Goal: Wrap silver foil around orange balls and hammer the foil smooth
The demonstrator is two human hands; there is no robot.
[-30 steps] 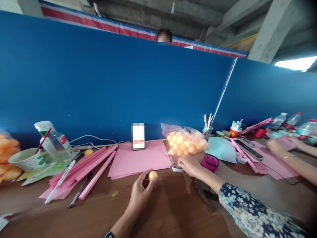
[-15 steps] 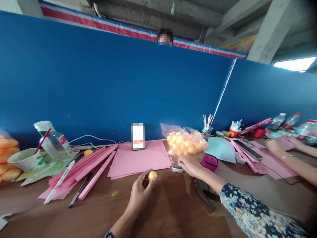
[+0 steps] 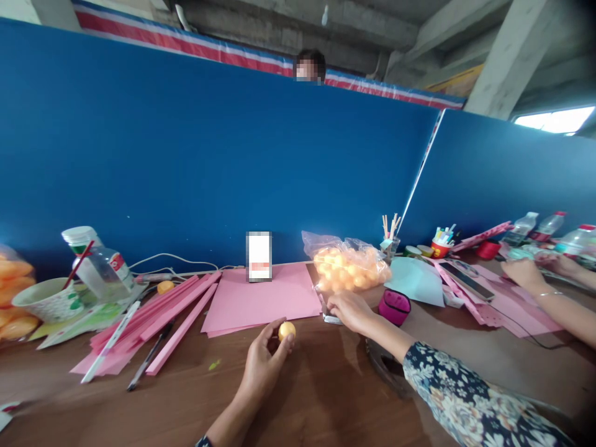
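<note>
My left hand (image 3: 265,360) pinches a small orange ping-pong ball (image 3: 287,331) between thumb and fingers, just above the brown table (image 3: 298,410). Farther right, my right hand (image 3: 349,310) reaches down with its fingers bent together over a small, shallow clear-and-white box (image 3: 332,320). The hand covers most of that box, and whatever the fingertips pinch cannot be made out. Behind the right hand lies a clear plastic bag (image 3: 347,270) full of orange balls. Pink paper sheets (image 3: 265,298) lie flat beyond the left hand.
Folded pink strips (image 3: 184,323), a white pen (image 3: 109,341), a bowl (image 3: 49,304) and a plastic bottle (image 3: 116,276) lie left. A magenta pouch (image 3: 394,307) and a tape dispenser (image 3: 386,366) are beside my right arm. A co-worker's hands (image 3: 524,276) work far right.
My right hand has shifted slightly left over the small box. My left hand stays in place with the ball. At far right, the co-worker's hands have moved a little.
</note>
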